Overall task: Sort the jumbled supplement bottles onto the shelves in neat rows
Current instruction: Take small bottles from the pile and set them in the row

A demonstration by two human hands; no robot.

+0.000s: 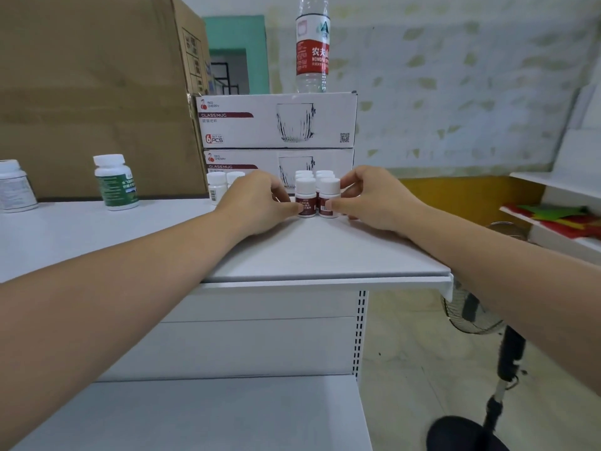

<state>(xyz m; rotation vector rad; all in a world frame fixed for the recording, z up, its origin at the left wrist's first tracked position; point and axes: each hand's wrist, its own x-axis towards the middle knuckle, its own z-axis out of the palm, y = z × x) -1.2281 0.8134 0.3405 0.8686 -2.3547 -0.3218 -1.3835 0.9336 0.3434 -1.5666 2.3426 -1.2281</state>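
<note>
At my far left a grey-labelled bottle stands on the top shelf, cut by the frame edge, its print too small to read; near it stands a green bottle with a white cap, its white lettering blurred; behind both rises a brown carton. Two white bottles, one showing a barcode, stand just behind my left hand; its fingers are curled round the left side of the red bottles, thumb tip pressed to the front left one. The red bottles stand upright in two tight rows running back from me, white caps, dark red labels; the front right one shows a barcode, the rest of the writing I cannot read. My right hand mirrors the left, fingers curled round the right side of the group, thumb on the front right bottle. Behind the group two mug boxes are stacked, printed "RED CHERRY", "GLASS MUG" and "6 PCS"; a water bottle with a red "NONGFU" label stands on top. Lower right a fan stands on the floor; further right, red and green sheets lie on a side shelf.
</note>
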